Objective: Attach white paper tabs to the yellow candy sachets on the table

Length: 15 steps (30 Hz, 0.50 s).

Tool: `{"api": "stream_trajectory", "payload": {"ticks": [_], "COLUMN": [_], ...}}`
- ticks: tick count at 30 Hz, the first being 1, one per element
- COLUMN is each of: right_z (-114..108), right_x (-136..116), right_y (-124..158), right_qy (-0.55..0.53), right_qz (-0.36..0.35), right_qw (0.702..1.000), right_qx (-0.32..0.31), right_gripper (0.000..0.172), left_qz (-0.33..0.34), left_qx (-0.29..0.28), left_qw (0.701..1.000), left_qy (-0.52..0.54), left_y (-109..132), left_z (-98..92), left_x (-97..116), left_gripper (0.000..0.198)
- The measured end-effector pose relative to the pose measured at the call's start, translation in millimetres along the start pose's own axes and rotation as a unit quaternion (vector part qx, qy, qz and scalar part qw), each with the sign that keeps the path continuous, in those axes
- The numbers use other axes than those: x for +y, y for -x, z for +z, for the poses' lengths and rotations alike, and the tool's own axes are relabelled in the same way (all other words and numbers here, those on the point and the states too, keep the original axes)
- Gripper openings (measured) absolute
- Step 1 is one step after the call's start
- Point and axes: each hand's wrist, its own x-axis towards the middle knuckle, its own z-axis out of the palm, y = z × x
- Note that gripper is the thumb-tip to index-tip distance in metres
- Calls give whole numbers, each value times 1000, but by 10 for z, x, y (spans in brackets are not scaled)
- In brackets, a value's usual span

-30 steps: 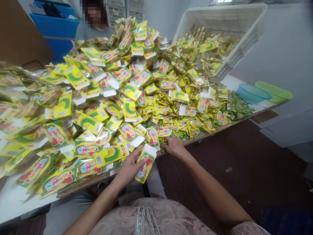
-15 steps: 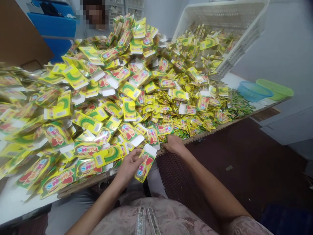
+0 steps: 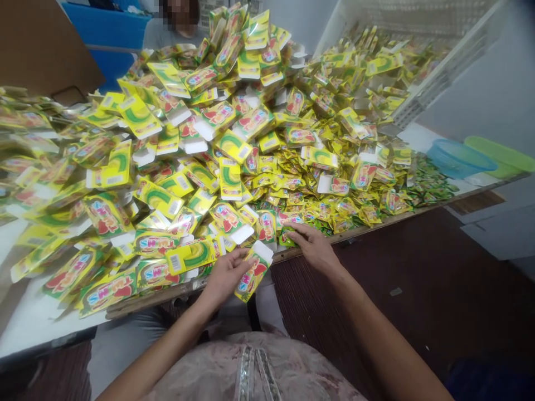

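My left hand (image 3: 223,275) grips a small yellow carton (image 3: 253,271) with an open white flap, held just off the table's front edge. My right hand (image 3: 314,248) rests at the table edge with its fingers curled on small yellow-green sachets (image 3: 288,236) at the foot of the pile. A huge heap of flat yellow cartons (image 3: 200,139) and sachets covers the white table (image 3: 25,328).
A tipped white plastic crate (image 3: 443,61) spills sachets at the back right. A blue basin (image 3: 457,159) and a green basin (image 3: 501,156) sit at the table's right end. A person sits behind the heap at the back. Brown board (image 3: 37,50) stands back left.
The view shifted slightly down and left. My right hand slid a little to the right onto the sachets at the edge. My left hand keeps the carton.
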Motion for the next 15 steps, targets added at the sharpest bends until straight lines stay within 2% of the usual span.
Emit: {"api": "stream_trajectory", "payload": {"ticks": [2, 4, 7, 11, 15], "right_z": [80, 162, 212, 156, 109], "right_x": [-51, -83, -99, -148, -225], "right_y": [63, 98, 111, 107, 102], "right_qy": [-121, -193, -199, -191, -251], "right_qz": [-20, -8, 20, 25, 27], "right_qw": [992, 979, 977, 973, 953], "right_qx": [-35, -65, -79, -125, -171], "right_gripper": [26, 25, 21, 20, 25], "left_qz": [8, 15, 20, 25, 5], "left_qx": [-1, -10, -30, -47, -62], "left_qw": [1000, 999, 998, 997, 996], "left_qy": [-21, -42, -53, -55, -66], "left_y": [-24, -26, 8, 51, 70], "left_z": [-7, -20, -56, -97, -80], "left_x": [-28, -45, -46, -25, 0], "left_gripper": [52, 50, 46, 47, 46]}}
